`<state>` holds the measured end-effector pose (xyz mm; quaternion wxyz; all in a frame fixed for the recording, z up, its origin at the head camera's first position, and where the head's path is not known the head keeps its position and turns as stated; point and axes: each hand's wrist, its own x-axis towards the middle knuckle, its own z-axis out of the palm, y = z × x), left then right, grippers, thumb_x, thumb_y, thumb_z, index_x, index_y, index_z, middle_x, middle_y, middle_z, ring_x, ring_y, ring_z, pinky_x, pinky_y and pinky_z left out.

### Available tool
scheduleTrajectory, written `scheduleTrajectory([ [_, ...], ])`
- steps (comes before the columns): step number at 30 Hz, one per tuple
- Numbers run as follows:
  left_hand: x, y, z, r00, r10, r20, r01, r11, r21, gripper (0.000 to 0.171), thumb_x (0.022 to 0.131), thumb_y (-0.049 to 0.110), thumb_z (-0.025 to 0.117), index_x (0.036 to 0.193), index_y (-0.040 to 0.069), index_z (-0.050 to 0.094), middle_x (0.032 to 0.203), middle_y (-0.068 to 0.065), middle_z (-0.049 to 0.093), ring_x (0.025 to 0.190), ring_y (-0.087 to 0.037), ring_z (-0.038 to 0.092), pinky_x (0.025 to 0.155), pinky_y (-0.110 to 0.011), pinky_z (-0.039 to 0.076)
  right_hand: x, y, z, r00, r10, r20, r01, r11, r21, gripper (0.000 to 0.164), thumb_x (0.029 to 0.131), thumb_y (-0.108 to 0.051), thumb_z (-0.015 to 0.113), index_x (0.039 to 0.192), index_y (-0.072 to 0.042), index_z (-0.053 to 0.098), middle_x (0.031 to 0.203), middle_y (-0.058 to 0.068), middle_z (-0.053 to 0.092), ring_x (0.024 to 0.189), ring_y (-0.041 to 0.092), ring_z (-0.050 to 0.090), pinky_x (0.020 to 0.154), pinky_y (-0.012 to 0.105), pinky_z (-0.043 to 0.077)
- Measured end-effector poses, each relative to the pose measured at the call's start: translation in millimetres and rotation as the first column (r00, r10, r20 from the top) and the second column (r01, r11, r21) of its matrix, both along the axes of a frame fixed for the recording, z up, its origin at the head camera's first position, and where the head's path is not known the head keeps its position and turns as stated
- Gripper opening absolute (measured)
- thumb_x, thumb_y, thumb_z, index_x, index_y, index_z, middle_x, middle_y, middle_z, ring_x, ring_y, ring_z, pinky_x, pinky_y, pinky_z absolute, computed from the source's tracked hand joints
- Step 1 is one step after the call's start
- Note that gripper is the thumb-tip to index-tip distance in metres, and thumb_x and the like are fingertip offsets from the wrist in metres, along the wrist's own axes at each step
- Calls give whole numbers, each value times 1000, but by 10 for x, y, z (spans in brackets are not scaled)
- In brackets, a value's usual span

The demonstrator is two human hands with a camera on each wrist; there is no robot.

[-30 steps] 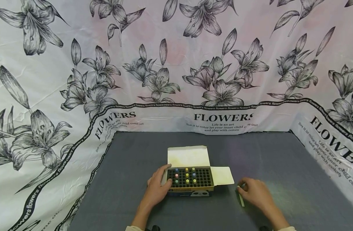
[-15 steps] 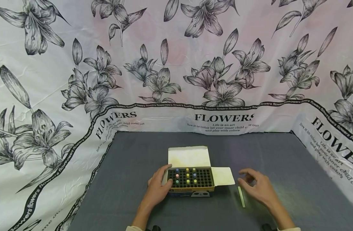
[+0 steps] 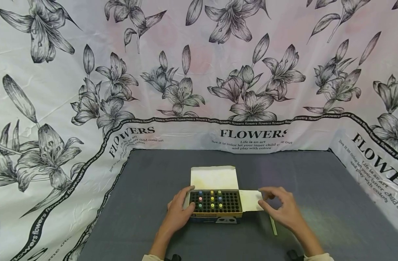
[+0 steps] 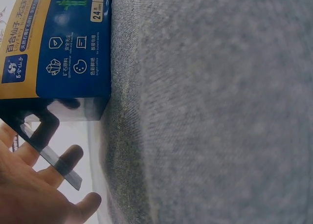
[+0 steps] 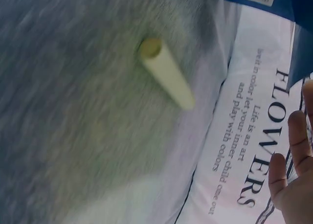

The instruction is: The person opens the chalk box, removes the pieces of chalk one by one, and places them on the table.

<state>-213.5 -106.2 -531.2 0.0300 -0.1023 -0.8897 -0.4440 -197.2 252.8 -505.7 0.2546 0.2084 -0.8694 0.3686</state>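
Observation:
An opened chalk box (image 3: 205,219), blue and yellow, stands on the grey cloth. Several coloured chalk sticks (image 3: 212,199) stand in holes of its black holder (image 3: 230,203). My left hand (image 3: 177,216) holds the box's left end, thumb at the front corner; the left wrist view shows the fingers by a side flap (image 4: 51,155). At the right side flap (image 3: 250,200), thumb and forefinger of my right hand (image 3: 286,209) touch its outer edge, spread apart. One pale yellow-green chalk stick (image 3: 273,226) lies on the cloth below that hand, apart from it in the right wrist view.
Behind the box its white lid (image 3: 213,177) stands raised. A white flower-printed sheet (image 3: 192,98) hangs at the back and sides of the grey cloth-covered surface (image 3: 146,181).
My right hand has left the loose chalk stick, rising and moving left to the box's right flap. My left hand stays on the box.

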Motion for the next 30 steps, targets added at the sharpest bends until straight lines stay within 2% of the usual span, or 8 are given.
scheduleTrajectory([
  [7,1,4,-17,1000,14,-6,-14,1000,-6,52,92,25,56,142,36,43,140,1,52,123,-30,51,96,-64,25,-14,-206,33,990,73,118,-67,996,-55,35,78,-13,79,111,-16,70,87,-8,63,83,7,49,83,36,26],
  [11,1,2,-17,1000,17,-16,-17,1000,-9,52,92,26,56,142,37,43,140,2,52,118,-27,52,95,-62,26,-54,-350,37,985,135,106,-127,989,-81,36,76,-12,80,111,-15,69,88,-6,64,83,9,47,82,34,22],
  [16,4,-1,1,1000,17,-24,-17,1000,-8,53,91,25,57,141,38,43,135,3,55,99,-20,53,90,-55,29,-125,-534,14,980,188,73,-180,979,-100,40,71,-11,83,108,-14,70,86,-3,65,83,13,48,81,30,19],
  [21,-6,7,13,1000,6,-8,-6,1000,-8,53,92,25,57,141,38,43,135,3,55,108,-22,54,91,-59,28,-171,-675,31,972,215,92,-208,975,-80,37,72,-16,84,106,-17,70,87,-5,64,83,14,48,84,32,17],
  [24,-2,7,11,1000,12,-5,-12,1000,-7,53,92,25,57,141,38,43,134,3,55,104,-21,54,90,-57,29,-194,-741,20,964,244,108,-238,969,-59,33,75,-18,82,106,-18,70,89,-6,63,84,14,46,84,36,15],
  [28,7,-3,5,1000,20,-21,-21,1000,-13,53,91,25,58,141,37,44,133,3,56,95,-18,52,87,-53,30,-223,-822,-26,955,284,85,-282,959,-40,29,75,-15,81,102,-18,71,88,-5,64,83,15,44,81,42,13],
  [30,6,-8,1,1000,20,-21,-20,1000,-15,53,91,25,58,141,37,44,134,3,55,99,-19,53,88,-54,30,-233,-859,-48,954,290,71,-289,957,-25,28,74,-15,82,100,-20,72,86,-6,65,81,14,42,80,43,12],
])
